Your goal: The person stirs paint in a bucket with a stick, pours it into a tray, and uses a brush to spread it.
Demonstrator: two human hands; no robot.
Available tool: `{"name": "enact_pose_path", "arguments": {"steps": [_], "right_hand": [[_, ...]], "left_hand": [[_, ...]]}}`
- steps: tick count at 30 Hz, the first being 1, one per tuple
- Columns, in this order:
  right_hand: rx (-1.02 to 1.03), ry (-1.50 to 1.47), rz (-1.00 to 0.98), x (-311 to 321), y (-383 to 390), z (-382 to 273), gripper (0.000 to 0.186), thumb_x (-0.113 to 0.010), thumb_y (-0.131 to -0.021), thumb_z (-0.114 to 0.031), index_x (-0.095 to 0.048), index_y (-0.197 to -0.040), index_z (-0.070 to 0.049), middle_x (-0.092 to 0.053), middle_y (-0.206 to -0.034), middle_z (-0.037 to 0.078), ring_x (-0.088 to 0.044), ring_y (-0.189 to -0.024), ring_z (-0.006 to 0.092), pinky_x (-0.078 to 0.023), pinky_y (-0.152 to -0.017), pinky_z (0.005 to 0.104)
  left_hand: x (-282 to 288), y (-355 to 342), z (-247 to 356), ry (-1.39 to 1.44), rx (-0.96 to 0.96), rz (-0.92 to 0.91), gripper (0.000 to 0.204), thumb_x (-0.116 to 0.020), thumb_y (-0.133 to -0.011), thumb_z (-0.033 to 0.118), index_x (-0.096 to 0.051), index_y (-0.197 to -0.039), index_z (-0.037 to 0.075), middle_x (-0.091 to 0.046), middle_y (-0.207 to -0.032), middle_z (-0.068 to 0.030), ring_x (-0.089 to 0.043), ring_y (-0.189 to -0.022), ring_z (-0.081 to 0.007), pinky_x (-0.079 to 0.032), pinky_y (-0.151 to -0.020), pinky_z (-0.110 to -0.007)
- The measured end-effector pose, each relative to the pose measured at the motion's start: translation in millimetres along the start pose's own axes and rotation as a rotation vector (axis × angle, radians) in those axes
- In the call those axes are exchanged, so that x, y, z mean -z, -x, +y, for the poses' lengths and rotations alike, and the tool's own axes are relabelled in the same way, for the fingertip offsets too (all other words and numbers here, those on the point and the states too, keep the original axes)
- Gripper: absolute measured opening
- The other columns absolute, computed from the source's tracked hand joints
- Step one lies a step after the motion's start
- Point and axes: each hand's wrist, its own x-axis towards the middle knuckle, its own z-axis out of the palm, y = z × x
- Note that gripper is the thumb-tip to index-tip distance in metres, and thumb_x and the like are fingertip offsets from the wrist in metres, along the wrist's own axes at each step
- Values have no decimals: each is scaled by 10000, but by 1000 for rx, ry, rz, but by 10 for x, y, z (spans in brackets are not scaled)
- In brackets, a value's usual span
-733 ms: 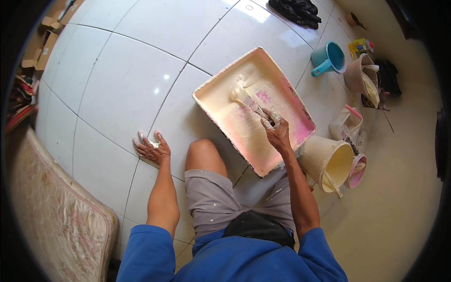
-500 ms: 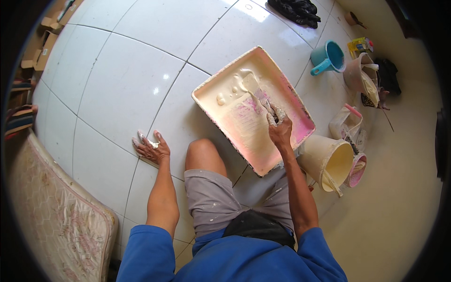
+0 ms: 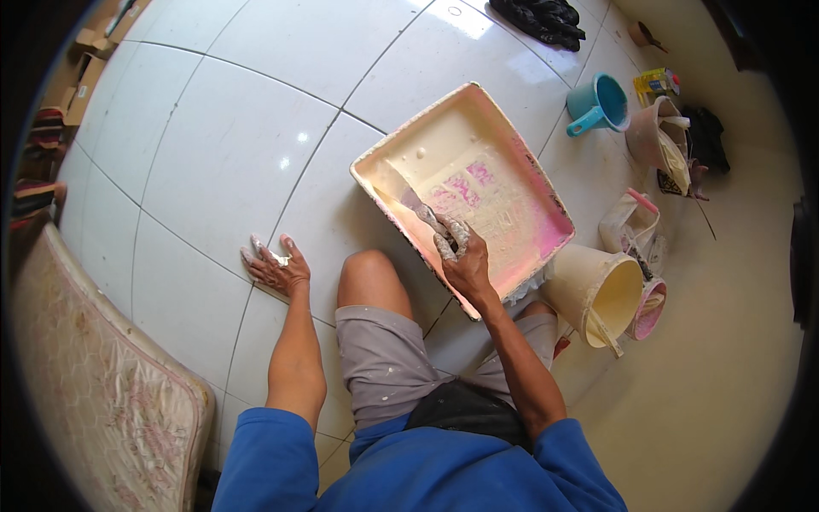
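My right hand, smeared with pale paint, grips a putty knife by its handle. The blade lies against the left inner side of a paint tray, in thick cream paint. Pink and magenta patches show through the thin paint on the tray's bottom and right side. Fingers spread, my left hand rests on the white floor tiles left of my knee, holding nothing. White paint clings to its fingertips and to a finger with something pale around it.
Right of the tray stand a cream bucket, a pink-rimmed tub, a teal dipper and another bucket. A black cloth or bag lies at the back. On the left are a mattress and cardboard boxes.
My right hand has drawn the putty knife leftward and nearer across the tray, from its middle to the left wall. Paint blobs at the far left are smoothed away. My left hand stays put.
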Motion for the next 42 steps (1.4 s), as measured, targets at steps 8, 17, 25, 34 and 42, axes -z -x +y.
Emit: {"name": "enact_pose_path", "arguments": {"steps": [8, 17, 25, 34, 42], "right_hand": [[122, 258, 73, 175, -120, 46, 300, -558, -810, -44, -579, -1108, -24, -593, -993, 208, -585, -881, 377, -474, -775, 396], [58, 221, 68, 175, -178, 153, 316, -542, -820, -95, -570, -1132, -55, -579, -996, 223, -579, -859, 398, -480, -753, 431], [195, 323, 98, 254, -255, 193, 289, -571, -812, -49, -588, -1099, -25, -596, -948, 206, -591, -819, 372, -480, -740, 406], [109, 372, 204, 723, -603, 277, 301, -550, -796, -49, -600, -1092, -32, -608, -1020, 206, -583, -908, 383, -457, -824, 387], [-104, 140, 193, 590, -583, 515, 312, -567, -811, -50, -577, -1117, 11, -630, -1004, 176, -613, -941, 290, -455, -826, 335]], "left_hand": [[9, -20, 56, 9, -18, 3, 717, -499, -801, 568, -412, -1328, 88, -267, -1387, -229, -262, -1277, -363, -220, -1045, -490], [-32, 5, 67, 10, -13, 33, 708, -502, -800, 571, -417, -1326, 104, -274, -1391, -211, -261, -1280, -354, -227, -1041, -488], [-43, 3, 69, 38, -7, 20, 721, -482, -800, 590, -401, -1338, 118, -263, -1401, -202, -252, -1286, -348, -220, -1035, -497], [2, -17, 41, 0, 9, 4, 726, -461, -801, 603, -406, -1339, 119, -259, -1410, -182, -252, -1292, -329, -224, -1029, -500], [-56, -15, 38, -1, 0, 12, 725, -468, -800, 602, -401, -1341, 124, -267, -1408, -192, -250, -1293, -334, -225, -1031, -500]]}}
